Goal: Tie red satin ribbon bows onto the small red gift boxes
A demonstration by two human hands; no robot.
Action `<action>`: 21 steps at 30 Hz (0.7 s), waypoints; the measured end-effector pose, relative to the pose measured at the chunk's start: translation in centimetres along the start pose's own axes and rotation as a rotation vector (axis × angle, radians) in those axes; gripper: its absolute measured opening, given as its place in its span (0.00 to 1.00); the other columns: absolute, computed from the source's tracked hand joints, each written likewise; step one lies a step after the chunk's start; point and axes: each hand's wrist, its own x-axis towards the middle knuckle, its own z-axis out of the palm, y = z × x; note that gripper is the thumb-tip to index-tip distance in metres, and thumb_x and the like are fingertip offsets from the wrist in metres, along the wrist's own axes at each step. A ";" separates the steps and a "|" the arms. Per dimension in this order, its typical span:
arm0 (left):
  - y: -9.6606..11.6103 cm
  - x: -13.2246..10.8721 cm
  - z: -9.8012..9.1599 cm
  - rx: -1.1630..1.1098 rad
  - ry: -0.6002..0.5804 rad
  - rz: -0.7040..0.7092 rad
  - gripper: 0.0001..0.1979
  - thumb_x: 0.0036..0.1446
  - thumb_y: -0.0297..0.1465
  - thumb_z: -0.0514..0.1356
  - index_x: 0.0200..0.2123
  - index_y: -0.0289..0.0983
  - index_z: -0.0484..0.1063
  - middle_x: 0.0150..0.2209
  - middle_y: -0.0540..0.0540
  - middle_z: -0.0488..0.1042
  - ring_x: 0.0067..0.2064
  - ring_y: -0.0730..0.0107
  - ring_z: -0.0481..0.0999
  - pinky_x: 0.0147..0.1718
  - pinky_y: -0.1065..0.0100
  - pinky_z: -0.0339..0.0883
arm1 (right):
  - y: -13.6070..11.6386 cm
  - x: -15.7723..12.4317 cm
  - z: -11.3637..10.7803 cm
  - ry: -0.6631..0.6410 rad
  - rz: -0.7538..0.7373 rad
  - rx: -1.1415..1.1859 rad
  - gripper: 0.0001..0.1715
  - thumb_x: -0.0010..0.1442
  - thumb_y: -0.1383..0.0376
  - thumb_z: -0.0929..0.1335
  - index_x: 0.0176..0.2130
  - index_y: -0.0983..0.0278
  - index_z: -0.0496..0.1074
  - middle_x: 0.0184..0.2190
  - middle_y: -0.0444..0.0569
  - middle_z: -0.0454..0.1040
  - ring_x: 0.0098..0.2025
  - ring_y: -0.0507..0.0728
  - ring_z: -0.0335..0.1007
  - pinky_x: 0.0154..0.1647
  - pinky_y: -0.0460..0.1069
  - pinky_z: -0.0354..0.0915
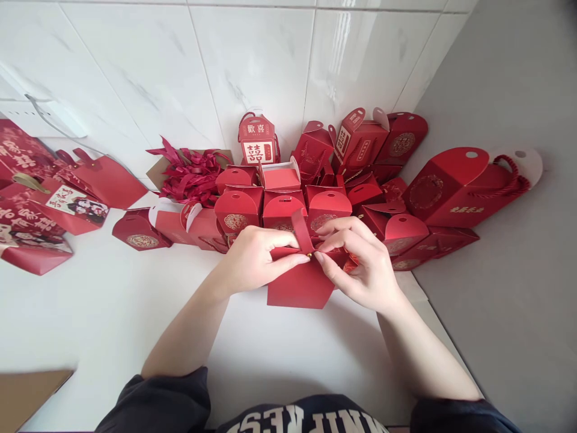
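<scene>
A red gift bag [300, 285] is in front of me on the white tabletop, its plain side towards me. At its upper edge a dark red ribbon [303, 231] stands up in a loop near a small gold eyelet. My left hand [256, 255] comes from the left, its thumb pressed by the eyelet and its fingers partly hidden behind the ribbon. With thumb and forefinger pinched together, my right hand [358, 258] grips the ribbon on the other side of the eyelet. Something orange-red shows behind the right fingers.
Several red gift boxes [238, 210] crowd behind the bag against the tiled wall. A cardboard box [157, 174] overflows with ribbons [193, 174]. More red bags [112, 180] stand at the left. A grey wall [509, 90] bounds the right side; a brown cardboard piece [31, 394] lies lower left.
</scene>
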 end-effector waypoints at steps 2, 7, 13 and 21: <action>0.0 0.0 -0.1 -0.007 -0.012 0.005 0.12 0.62 0.39 0.60 0.31 0.38 0.77 0.27 0.52 0.77 0.26 0.76 0.70 0.26 0.73 0.61 | 0.0 0.0 0.0 -0.010 -0.018 -0.036 0.06 0.60 0.70 0.68 0.37 0.59 0.68 0.43 0.52 0.73 0.47 0.60 0.71 0.45 0.56 0.68; -0.2 -0.1 0.0 0.077 0.041 0.109 0.11 0.64 0.36 0.58 0.31 0.38 0.75 0.26 0.52 0.76 0.27 0.76 0.71 0.28 0.73 0.62 | 0.2 -0.1 0.0 -0.062 0.026 -0.014 0.06 0.62 0.68 0.68 0.40 0.59 0.67 0.37 0.48 0.74 0.40 0.57 0.71 0.42 0.55 0.68; -0.3 -0.2 0.1 0.033 0.069 0.274 0.06 0.60 0.33 0.63 0.32 0.38 0.75 0.26 0.51 0.77 0.27 0.75 0.72 0.30 0.73 0.65 | -0.3 -0.5 -0.2 -0.001 -0.093 0.030 0.10 0.59 0.73 0.71 0.37 0.60 0.69 0.31 0.45 0.74 0.37 0.56 0.71 0.43 0.55 0.68; -0.3 -0.1 0.4 -0.062 0.045 0.109 0.08 0.58 0.35 0.65 0.30 0.37 0.77 0.27 0.53 0.78 0.25 0.78 0.70 0.26 0.74 0.63 | -0.6 -0.2 -0.6 -0.084 0.051 0.122 0.07 0.61 0.73 0.69 0.37 0.61 0.71 0.35 0.47 0.75 0.37 0.55 0.72 0.38 0.51 0.69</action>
